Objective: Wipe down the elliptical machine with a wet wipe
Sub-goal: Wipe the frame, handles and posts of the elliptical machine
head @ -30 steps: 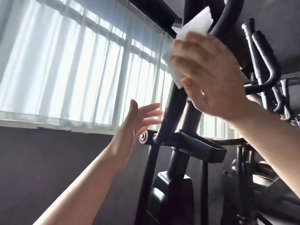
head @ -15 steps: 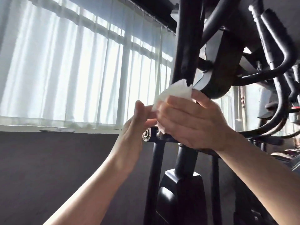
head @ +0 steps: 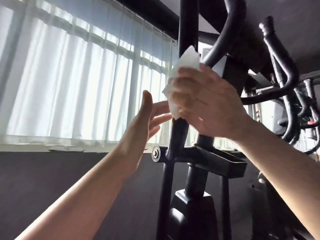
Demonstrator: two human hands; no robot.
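The right hand (head: pixel 206 103) wraps the wet wipe (head: pixel 181 78) around the elliptical's black upright bar (head: pixel 179 134), fingers curled over it. At its 8 o'clock, the left hand (head: pixel 140 125) hovers with fingers straight and relaxed, holding nothing. The wipe's loose corner juts toward 12 o'clock; I judge it could bunch or slip free, leaving bare palm rubbing the bar.

Wet wipe (head: pixel 186 66) on the elliptical's upright bar (head: pixel 179 132), window curtain (head: pixel 78 84) behind.
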